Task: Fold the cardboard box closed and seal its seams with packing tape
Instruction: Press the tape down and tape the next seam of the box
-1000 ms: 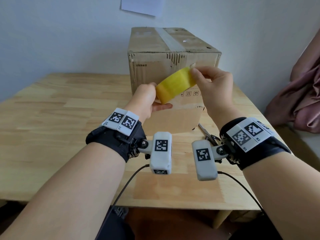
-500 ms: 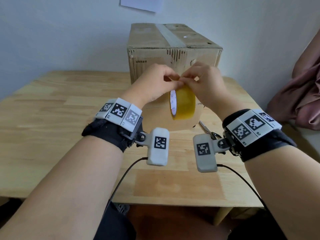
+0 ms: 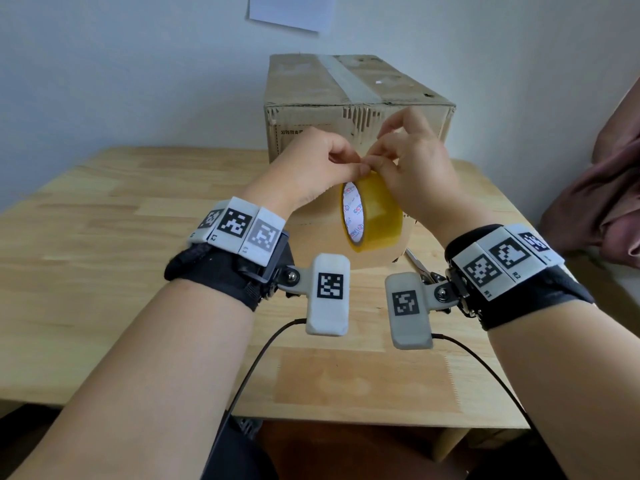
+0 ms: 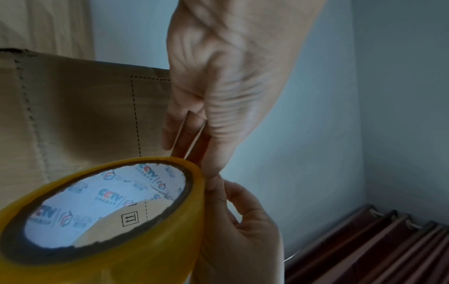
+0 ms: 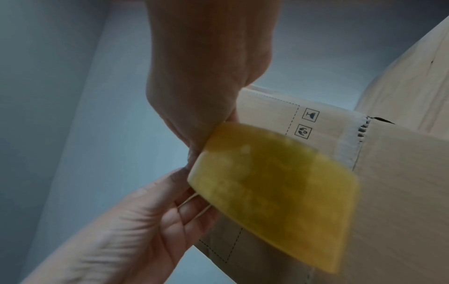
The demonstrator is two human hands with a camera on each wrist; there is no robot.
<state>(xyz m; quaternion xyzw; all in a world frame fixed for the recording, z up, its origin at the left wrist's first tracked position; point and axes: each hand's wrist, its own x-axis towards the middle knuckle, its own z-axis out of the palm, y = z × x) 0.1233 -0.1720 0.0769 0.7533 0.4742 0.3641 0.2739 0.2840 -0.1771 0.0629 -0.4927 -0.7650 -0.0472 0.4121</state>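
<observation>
The left hand (image 3: 313, 168) and the right hand (image 3: 414, 168) meet fingertip to fingertip above the wooden table (image 3: 104, 271), both with fingers curled, pinching the top of a yellow translucent roll of packing tape (image 3: 372, 211). The roll hangs on edge below them, its white printed core facing left. Just behind it stands the brown cardboard box (image 3: 346, 109), a grey tape strip along its closed top and one lower flap hanging open. Scissors (image 3: 419, 265) lie beside the right wrist.
</observation>
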